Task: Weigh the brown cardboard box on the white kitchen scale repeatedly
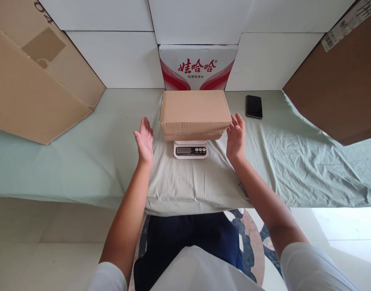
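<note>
Both hands open, palms facing inward, holding nothing: left hand [145,140] just left of box [195,112], right hand [236,137] close at its right edge, contact unclear. Box rests on scale [190,149], hiding platform; display visible below. Scale on cloth-covered counter [82,161]. Behind box: printed carton [198,66]. Phone [253,106] right. Large cartons [30,85] flank both sides.

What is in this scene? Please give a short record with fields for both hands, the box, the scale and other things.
left hand: open, palm inward, left of the box, not touching
right hand: open, at the box's right side; contact unclear
cardboard box: closed, resting on the scale
scale: white, display blank
phone: dark, lying right of the box
cloth: pale green, covering the table
</note>
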Demonstrator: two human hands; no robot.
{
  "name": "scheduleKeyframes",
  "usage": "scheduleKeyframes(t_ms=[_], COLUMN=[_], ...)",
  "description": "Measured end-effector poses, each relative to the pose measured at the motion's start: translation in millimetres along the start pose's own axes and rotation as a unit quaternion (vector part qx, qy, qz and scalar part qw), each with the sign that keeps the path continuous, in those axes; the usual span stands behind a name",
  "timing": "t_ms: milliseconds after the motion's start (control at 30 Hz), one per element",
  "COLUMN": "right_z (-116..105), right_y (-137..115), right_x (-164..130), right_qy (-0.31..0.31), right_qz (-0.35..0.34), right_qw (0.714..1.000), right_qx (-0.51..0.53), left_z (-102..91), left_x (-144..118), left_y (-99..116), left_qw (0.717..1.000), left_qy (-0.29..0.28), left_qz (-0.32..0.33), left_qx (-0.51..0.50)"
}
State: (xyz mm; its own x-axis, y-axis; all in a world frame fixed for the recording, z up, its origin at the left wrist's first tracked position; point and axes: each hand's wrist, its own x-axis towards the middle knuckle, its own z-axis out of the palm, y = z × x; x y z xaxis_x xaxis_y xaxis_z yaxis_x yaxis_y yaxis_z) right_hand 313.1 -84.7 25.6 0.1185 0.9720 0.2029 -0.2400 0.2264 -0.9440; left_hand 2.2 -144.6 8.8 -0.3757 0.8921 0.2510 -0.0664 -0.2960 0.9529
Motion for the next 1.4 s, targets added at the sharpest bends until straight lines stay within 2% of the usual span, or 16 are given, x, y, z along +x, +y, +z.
scheduleKeyframes(t_ms=[200, 700, 1400], right_z=[-4, 3, 8], right_y=[11, 4, 3], right_x=[1, -2, -8], right_qy=[-0.037, -0.036, -0.06], right_qz=[-0.027, -0.003, -0.002], right_qw=[0.997, 0.999, 0.998], right_qx=[-0.056, -0.011, -0.012], left_z=[1.3, 3.6, 7.7], left_x=[-1, -2, -6], left_y=[2, 2, -1], left_qw=[1.0, 1.0, 0.998], left_qy=[-0.005, -0.006, -0.054], left_qz=[-0.003, -0.005, -0.01], left_qx=[0.009, 0.001, 0.014])
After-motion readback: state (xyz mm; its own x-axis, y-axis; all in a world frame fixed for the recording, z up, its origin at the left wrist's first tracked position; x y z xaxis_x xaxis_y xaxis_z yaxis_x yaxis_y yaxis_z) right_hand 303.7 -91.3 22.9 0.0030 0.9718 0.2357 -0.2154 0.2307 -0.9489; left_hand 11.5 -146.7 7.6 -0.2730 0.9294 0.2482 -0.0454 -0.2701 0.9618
